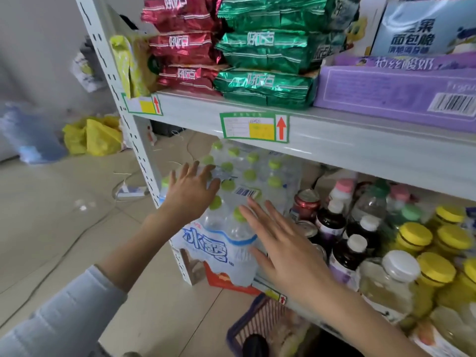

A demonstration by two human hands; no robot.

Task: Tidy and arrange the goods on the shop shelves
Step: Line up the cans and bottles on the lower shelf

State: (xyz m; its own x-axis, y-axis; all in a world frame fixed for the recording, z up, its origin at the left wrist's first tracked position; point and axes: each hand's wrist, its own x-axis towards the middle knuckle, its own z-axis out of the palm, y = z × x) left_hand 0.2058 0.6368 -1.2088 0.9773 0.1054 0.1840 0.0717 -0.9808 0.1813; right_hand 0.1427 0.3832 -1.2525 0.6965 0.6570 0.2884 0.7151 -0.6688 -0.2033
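Grey-sleeved left arm (77, 305) is stretching forward. Left hand (192, 194), fingers spread flat, is resting on the shrink-wrapped water pack (221, 243); right hand (283, 248), fingers straight, is pressing its near right side. Neither is gripping. Pack is lying lengthwise into the lower shelf (268, 288), overhanging its front edge.
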